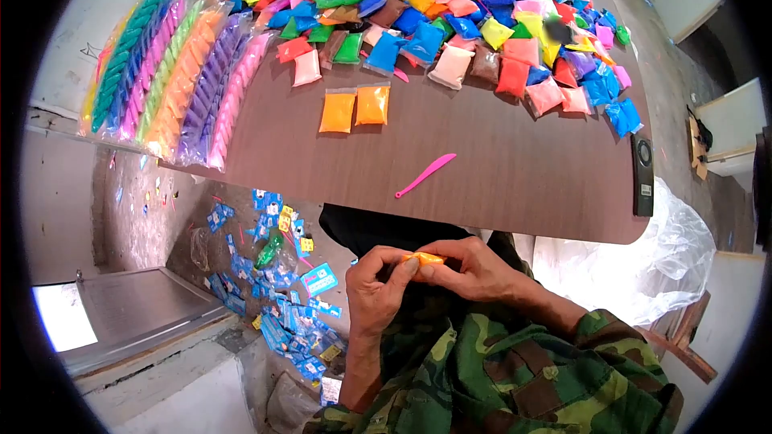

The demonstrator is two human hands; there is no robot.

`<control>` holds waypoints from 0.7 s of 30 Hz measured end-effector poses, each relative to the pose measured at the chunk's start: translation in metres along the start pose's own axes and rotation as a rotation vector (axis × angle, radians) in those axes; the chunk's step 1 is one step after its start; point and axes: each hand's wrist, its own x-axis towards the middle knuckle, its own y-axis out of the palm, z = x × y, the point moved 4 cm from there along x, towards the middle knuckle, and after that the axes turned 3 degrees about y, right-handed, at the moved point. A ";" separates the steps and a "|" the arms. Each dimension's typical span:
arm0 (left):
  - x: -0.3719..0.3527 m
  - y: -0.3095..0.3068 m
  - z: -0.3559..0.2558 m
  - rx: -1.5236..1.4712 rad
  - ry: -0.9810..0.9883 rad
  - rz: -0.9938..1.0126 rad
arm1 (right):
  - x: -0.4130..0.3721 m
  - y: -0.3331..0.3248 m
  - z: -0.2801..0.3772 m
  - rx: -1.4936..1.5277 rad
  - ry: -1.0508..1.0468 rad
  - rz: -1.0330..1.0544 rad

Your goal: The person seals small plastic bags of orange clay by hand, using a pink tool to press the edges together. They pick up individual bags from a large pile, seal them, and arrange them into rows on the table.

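Observation:
Both of my hands meet over my lap, just off the table's near edge, around a small orange packet (424, 258). My left hand (379, 283) pinches it from the left with thumb and forefinger. From the other side my right hand (470, 270) grips it, fingers curled. Much of the packet is hidden by the fingers. On the table in front lie two flat orange packets (337, 112) side by side, and nearer to me a pink plastic knife (426, 175).
A big heap of coloured packets (418, 24) covers the table's far side. Bagged twisted coloured sticks (173, 72) lie at its left end. A black remote (642, 177) rests by the right edge. Blue wrappers (285, 321) litter the floor; clear plastic sheeting (643, 265) hangs at right.

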 end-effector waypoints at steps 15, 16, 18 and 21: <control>0.000 -0.002 0.002 0.010 -0.083 0.015 | -0.001 0.001 -0.007 0.180 0.035 -0.033; 0.000 -0.002 0.002 0.029 -0.066 0.023 | -0.002 0.001 -0.007 0.167 0.043 -0.023; -0.001 -0.003 0.002 0.038 -0.086 0.029 | -0.001 -0.001 -0.009 0.180 0.007 -0.050; 0.001 0.001 -0.002 -0.061 -0.093 0.016 | -0.001 -0.005 -0.013 0.153 -0.013 -0.075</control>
